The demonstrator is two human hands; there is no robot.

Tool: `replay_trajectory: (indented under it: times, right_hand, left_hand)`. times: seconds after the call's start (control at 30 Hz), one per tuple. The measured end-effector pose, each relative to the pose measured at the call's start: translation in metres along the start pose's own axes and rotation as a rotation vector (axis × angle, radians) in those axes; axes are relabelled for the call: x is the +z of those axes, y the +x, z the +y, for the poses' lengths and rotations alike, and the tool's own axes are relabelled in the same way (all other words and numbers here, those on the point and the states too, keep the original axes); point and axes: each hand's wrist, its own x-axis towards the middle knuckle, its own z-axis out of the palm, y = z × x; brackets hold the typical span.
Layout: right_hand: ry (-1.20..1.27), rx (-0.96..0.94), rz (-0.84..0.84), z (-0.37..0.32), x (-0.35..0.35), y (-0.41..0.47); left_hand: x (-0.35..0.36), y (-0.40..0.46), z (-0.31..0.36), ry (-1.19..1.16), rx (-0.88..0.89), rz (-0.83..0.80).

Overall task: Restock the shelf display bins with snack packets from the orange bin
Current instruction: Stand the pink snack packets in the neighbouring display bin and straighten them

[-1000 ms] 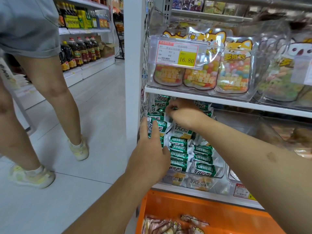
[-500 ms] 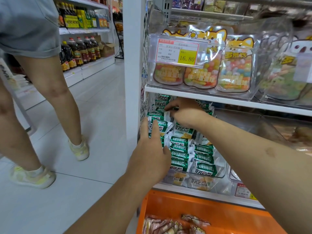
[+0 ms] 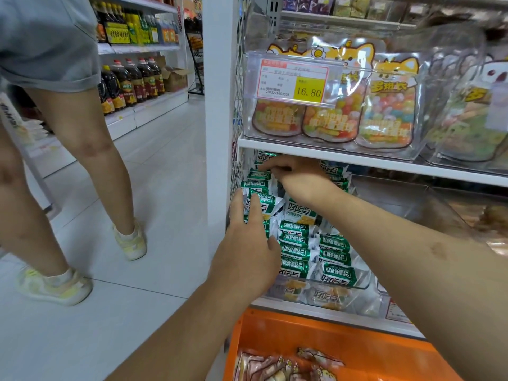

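Both hands in the packets, shelf bin heaped full.

Left hand flat, fingers straight, pressing packets at 9 o'clock of the pile. Right hand at 12 o'clock, fingers curled among packets; cannot tell whether pinching one. Orange bin below at 6 o'clock.

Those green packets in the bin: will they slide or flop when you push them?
Likely slippery: the green packets have glossy film wrappers that catch the light. Probably light and a bit floppy, since they lie heaped at odd angles in the clear bin. The left hand pressing flat may shift several together.
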Motion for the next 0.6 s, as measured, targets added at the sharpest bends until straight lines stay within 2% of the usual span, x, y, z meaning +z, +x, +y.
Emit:
replay_trajectory:
  times: [0.2,0.33,0.6]
  right_hand:
    - [0.032,-0.017,-0.076,-0.001,-0.006,-0.006]
    - [0.052,-0.033,-0.060,0.001,-0.007,-0.009]
    - [-0.181,-0.082,-0.021,-0.002,-0.009,-0.015]
  left_hand:
    - [0.001,0.001,0.000,-0.005,0.000,0.006]
    - [0.001,0.001,-0.001,0.005,0.015,0.007]
    - [0.002,0.003,0.007,0.028,-0.067,-0.004]
